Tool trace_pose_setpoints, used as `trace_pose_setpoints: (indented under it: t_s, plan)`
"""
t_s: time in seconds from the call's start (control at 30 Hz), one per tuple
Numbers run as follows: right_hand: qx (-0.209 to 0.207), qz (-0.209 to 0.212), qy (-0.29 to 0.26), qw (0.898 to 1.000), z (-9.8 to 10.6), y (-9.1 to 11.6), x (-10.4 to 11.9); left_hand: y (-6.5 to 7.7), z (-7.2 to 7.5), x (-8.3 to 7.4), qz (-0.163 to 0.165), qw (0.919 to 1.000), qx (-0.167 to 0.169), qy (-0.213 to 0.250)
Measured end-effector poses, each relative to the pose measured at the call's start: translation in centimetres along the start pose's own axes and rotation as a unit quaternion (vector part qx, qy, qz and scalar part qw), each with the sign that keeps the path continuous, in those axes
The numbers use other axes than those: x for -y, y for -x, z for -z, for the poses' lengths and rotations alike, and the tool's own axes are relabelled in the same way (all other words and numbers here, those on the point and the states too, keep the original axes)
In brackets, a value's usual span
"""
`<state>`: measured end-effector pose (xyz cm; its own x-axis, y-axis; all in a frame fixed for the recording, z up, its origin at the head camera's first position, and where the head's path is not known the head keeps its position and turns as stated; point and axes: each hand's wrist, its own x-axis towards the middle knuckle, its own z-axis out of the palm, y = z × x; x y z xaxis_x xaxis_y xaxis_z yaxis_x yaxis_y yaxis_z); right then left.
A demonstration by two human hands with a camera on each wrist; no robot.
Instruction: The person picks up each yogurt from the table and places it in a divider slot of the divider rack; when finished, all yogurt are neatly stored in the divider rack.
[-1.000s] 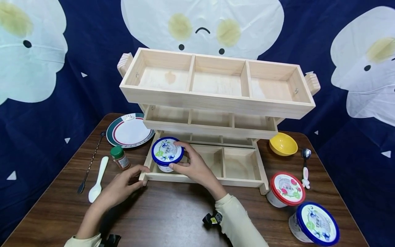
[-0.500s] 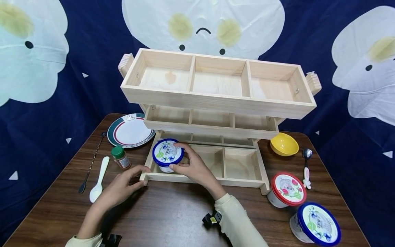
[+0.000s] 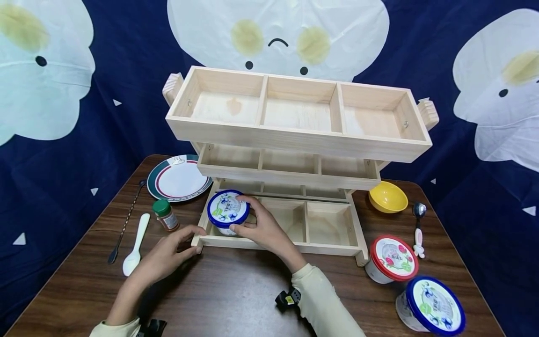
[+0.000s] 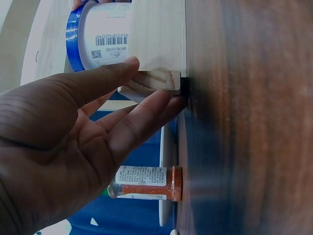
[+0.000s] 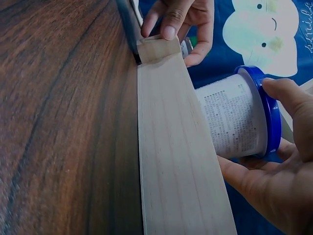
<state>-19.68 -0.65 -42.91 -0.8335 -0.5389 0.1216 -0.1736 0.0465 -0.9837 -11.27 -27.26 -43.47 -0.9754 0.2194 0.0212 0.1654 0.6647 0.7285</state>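
A white tub with a blue lid [image 3: 229, 209] sits in the left compartment of the bottom tray of a tiered wooden box [image 3: 328, 248]. My right hand [image 3: 269, 231] grips the tub by its lid, thumb at the near side and fingers at the far side. In the right wrist view the thumb presses the blue rim [image 5: 273, 117]. My left hand [image 3: 166, 255] pinches the front left corner [image 4: 149, 81] of the box's base between thumb and fingers. The tub's lower part is hidden behind the tray's front board.
To the left are a plate [image 3: 181, 180], a green-capped spice jar [image 3: 165, 216], a white spoon [image 3: 135, 243] and a twisted bar spoon [image 3: 126, 220]. A yellow bowl [image 3: 387, 196], a pink-handled spoon [image 3: 417, 229], a red-lidded tub [image 3: 393, 257] and another blue-lidded tub [image 3: 433, 304] stand right. The upper trays [image 3: 294, 136] overhang.
The tub has sunk very slightly in the left compartment under my right hand. My left hand keeps the same hold on the box corner.
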Motion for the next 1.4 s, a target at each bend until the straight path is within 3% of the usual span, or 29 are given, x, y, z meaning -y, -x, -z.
trace_pose_setpoints:
  t_s: [0.1, 0.27, 0.5, 1.4]
  plan:
    - [0.004, 0.000, 0.010, 1.000, 0.0, 0.0, 0.0, 0.0, -0.1, 0.0, 0.001, 1.0000, -0.003, 0.000]
    - [-0.001, 0.007, 0.074, 0.997, 0.0, 0.2, 0.2, 0.0, -0.2, 0.0, -0.008, 1.0000, -0.006, 0.000]
    - [-0.039, 0.046, 0.185, 0.981, 0.4, 0.3, 0.7, 0.0, 0.0, -0.1, 0.002, 1.0000, -0.007, -0.006]
    - [-0.088, 0.050, 0.152, 0.983, 1.9, 1.2, 0.9, 0.1, 0.0, 0.0, 0.000, 1.0000, -0.005, -0.005]
